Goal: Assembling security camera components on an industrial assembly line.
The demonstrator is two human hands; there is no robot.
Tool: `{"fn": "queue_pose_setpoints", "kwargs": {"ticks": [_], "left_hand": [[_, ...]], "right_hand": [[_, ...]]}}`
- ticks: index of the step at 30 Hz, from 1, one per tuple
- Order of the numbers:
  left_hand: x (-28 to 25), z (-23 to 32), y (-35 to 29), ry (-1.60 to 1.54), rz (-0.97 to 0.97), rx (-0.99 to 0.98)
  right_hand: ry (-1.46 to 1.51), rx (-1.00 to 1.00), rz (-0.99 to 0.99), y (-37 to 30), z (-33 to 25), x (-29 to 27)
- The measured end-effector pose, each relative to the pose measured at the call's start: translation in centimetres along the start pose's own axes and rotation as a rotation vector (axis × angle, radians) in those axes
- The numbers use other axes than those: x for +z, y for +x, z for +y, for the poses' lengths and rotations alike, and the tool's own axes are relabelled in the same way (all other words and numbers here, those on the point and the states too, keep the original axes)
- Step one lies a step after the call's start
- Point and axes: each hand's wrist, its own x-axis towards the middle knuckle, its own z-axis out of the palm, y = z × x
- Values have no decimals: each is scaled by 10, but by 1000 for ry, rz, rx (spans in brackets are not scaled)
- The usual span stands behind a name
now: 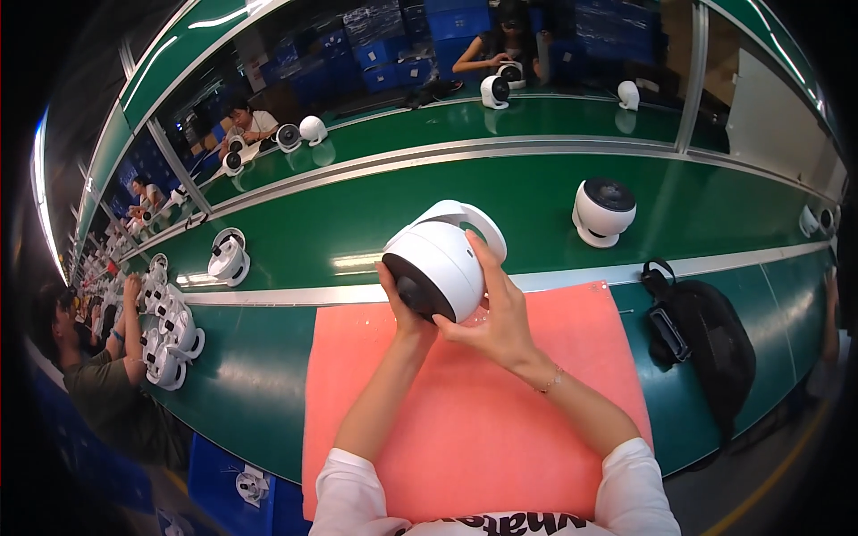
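A white ball-shaped security camera (453, 256) with a black lens face is held up over the near side of the conveyor, above a pink foam mat (465, 420). Its lens face tilts down to the left, and its round white base points away from me. My left hand (407, 311) grips it from below at the left, with most of its fingers hidden behind the body. On the right side, my right hand (499, 314) wraps round the shell, thumb near the lens rim and forefinger up along the white housing.
Another white camera (603, 212) stands on the green conveyor (357, 198). A partly built one (230, 257) sits to the left, near several white housings (170, 335) beside a co-worker (112, 357). A black bag (706, 339) lies right of the mat. A blue bin (228, 487) stands below left.
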Motion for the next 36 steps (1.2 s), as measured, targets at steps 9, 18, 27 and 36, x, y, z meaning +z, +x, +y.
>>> {"fn": "queue_pose_setpoints", "kwargs": {"ticks": [9, 18, 27, 36], "left_hand": [[-9, -27, 34, -88, -158, -28], [-10, -38, 32, -116, -56, 80], [-17, 30, 37, 676, -418, 568], [-13, 37, 20, 723, -369, 592]], "right_hand": [[-40, 11, 38, -1, 25, -7], [-128, 95, -35, -9, 27, 6], [191, 34, 76, -9, 18, -4], [229, 88, 61, -4, -1, -18]]}}
